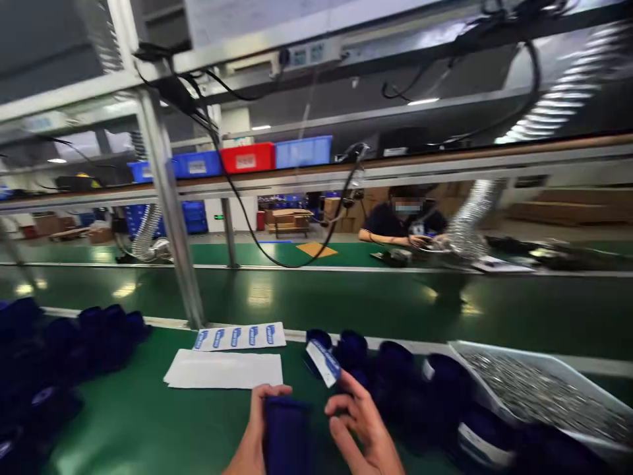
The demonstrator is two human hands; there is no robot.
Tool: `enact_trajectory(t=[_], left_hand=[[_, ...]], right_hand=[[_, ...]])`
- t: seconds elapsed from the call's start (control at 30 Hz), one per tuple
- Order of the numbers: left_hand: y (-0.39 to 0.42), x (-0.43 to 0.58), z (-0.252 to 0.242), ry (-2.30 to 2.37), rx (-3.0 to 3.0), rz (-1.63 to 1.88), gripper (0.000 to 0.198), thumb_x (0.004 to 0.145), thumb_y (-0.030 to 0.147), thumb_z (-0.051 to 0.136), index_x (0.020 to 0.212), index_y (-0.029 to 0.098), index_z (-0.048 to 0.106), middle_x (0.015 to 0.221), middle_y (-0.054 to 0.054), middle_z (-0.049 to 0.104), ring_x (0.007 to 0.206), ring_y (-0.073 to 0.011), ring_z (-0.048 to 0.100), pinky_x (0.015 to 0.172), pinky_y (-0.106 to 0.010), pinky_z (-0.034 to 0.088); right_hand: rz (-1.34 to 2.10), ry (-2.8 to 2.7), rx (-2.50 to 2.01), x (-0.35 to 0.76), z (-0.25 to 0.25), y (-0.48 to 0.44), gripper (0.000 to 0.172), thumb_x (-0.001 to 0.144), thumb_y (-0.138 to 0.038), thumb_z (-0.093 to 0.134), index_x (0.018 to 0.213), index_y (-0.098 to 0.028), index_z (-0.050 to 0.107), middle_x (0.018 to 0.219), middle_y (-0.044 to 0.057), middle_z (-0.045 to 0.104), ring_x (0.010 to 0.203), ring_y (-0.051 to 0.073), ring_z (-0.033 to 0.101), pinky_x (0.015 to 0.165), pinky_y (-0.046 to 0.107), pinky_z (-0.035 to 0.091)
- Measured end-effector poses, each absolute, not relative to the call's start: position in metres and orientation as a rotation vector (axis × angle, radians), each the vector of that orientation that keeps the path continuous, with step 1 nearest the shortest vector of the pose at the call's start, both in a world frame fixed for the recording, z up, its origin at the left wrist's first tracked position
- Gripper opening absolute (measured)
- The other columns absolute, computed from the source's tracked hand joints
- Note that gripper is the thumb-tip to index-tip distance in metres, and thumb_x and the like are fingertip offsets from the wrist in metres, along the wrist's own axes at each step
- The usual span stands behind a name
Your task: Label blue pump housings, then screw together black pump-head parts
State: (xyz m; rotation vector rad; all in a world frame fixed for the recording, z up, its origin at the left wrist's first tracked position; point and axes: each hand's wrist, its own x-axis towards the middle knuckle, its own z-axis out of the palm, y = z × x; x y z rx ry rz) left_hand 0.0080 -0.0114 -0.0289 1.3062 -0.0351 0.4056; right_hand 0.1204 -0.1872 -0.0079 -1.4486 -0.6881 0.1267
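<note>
My left hand (253, 432) is wrapped round a dark blue plastic cup-like part (287, 439) at the bottom centre. To its right, my right hand (363, 422) has a white and blue sticker label (324, 363) at the tip of its index finger; thumb and other fingers are bent and apart from it. Beyond my hands lie a sheet of blue-printed labels (242, 336) and a blank white strip of paper (225, 369). Several more dark blue parts (395, 359) stand to the right, some bearing white labels.
A white tray (462, 353) of small metal pieces sits at the right. More dark blue parts (103, 330) crowd the left of the green table (143, 409). A metal post (171, 218) rises at the back edge, with a hanging black cable (247, 231). A person (403, 221) works across the tables.
</note>
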Motion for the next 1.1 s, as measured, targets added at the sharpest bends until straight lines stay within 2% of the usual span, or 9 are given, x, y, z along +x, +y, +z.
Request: enact_trajectory(t=[0.1, 0.23, 0.4, 0.5, 0.63, 0.77, 0.9, 1.03, 1.1], left_hand=[[-0.012, 0.001, -0.036, 0.018, 1.238, 0.427, 0.098, 0.053, 0.072, 0.099, 0.124, 0.034, 0.044, 0.156, -0.016, 0.041, 0.123, -0.0398, 0.066, 0.099, -0.055, 0.056], [-0.019, -0.004, -0.037, 0.15, 1.2, 0.415, 0.072, 0.069, 0.061, 0.098, 0.109, 0.034, 0.044, 0.146, -0.011, 0.055, 0.118, -0.0381, 0.07, 0.092, -0.056, 0.06], [-0.018, -0.007, -0.048, -0.001, 1.294, 0.448, 0.085, 0.067, 0.061, 0.099, 0.125, 0.036, 0.043, 0.159, -0.016, 0.041, 0.12, -0.0372, 0.069, 0.098, -0.056, 0.057], [-0.017, -0.006, -0.056, -0.165, 1.418, 0.533, 0.101, 0.057, 0.048, 0.105, 0.135, 0.035, 0.042, 0.161, -0.019, 0.034, 0.131, -0.0422, 0.062, 0.105, -0.056, 0.054], [-0.029, -0.004, -0.048, -0.227, 1.617, 0.604, 0.097, 0.061, 0.027, 0.1, 0.141, 0.034, 0.045, 0.154, -0.018, 0.039, 0.134, -0.0457, 0.06, 0.109, -0.058, 0.05], [-0.045, -0.008, -0.023, -0.191, 1.832, 0.724, 0.086, 0.067, 0.013, 0.087, 0.141, 0.036, 0.048, 0.141, -0.013, 0.051, 0.133, -0.0408, 0.06, 0.11, -0.056, 0.049], [-0.047, -0.01, -0.012, -0.137, 1.812, 0.711, 0.08, 0.072, 0.014, 0.087, 0.137, 0.035, 0.046, 0.144, -0.012, 0.049, 0.132, -0.0373, 0.061, 0.108, -0.051, 0.052], [-0.035, -0.009, -0.011, 0.039, 1.686, 0.611, 0.083, 0.07, 0.02, 0.093, 0.136, 0.031, 0.043, 0.149, -0.013, 0.047, 0.139, -0.0389, 0.054, 0.111, -0.05, 0.05], [-0.029, -0.009, -0.008, 0.137, 1.653, 0.582, 0.085, 0.072, 0.019, 0.091, 0.139, 0.028, 0.04, 0.149, -0.015, 0.048, 0.141, -0.0388, 0.052, 0.113, -0.05, 0.047]], right_hand=[[0.168, -0.746, -1.423, 0.123, -0.01, -0.187, 0.066, 0.103, -0.061, 0.06, 0.156, -0.027, 0.041, 0.101, 0.005, 0.065, 0.077, 0.021, 0.065, 0.08, 0.038, 0.057], [0.265, -0.897, -1.441, 0.129, -0.013, -0.191, 0.065, 0.107, -0.054, 0.058, 0.16, -0.027, 0.032, 0.105, 0.006, 0.064, 0.083, 0.021, 0.065, 0.084, 0.038, 0.056], [0.319, -0.98, -1.413, 0.13, -0.013, -0.193, 0.068, 0.106, -0.053, 0.057, 0.162, -0.028, 0.025, 0.109, 0.008, 0.063, 0.088, 0.022, 0.064, 0.084, 0.039, 0.056], [0.31, -0.996, -1.41, 0.126, -0.009, -0.192, 0.072, 0.102, -0.051, 0.06, 0.161, -0.028, 0.025, 0.13, 0.014, 0.058, 0.101, 0.025, 0.064, 0.084, 0.039, 0.057], [0.321, -0.999, -1.471, 0.116, -0.004, -0.189, 0.079, 0.094, -0.045, 0.061, 0.161, -0.027, 0.023, 0.149, 0.018, 0.047, 0.112, 0.027, 0.062, 0.093, 0.045, 0.055], [0.316, -0.954, -1.58, 0.107, -0.004, -0.186, 0.088, 0.086, -0.04, 0.065, 0.16, -0.022, 0.021, 0.133, 0.016, 0.057, 0.12, 0.032, 0.061, 0.108, 0.054, 0.049], [0.391, -1.052, -1.654, 0.108, -0.007, -0.189, 0.11, 0.082, -0.04, 0.078, 0.165, -0.021, 0.009, 0.141, 0.019, 0.052, 0.133, 0.036, 0.058, 0.117, 0.06, 0.045], [0.254, -1.283, -1.674, 0.118, -0.01, -0.195, 0.154, 0.057, -0.052, 0.106, 0.17, -0.027, 0.004, 0.166, 0.026, 0.029, 0.151, 0.048, 0.041, 0.119, 0.065, 0.045], [0.084, -1.338, -1.617, 0.122, -0.008, -0.196, 0.148, 0.055, -0.055, 0.107, 0.169, -0.03, 0.016, 0.171, 0.025, 0.023, 0.153, 0.05, 0.038, 0.116, 0.064, 0.049]])
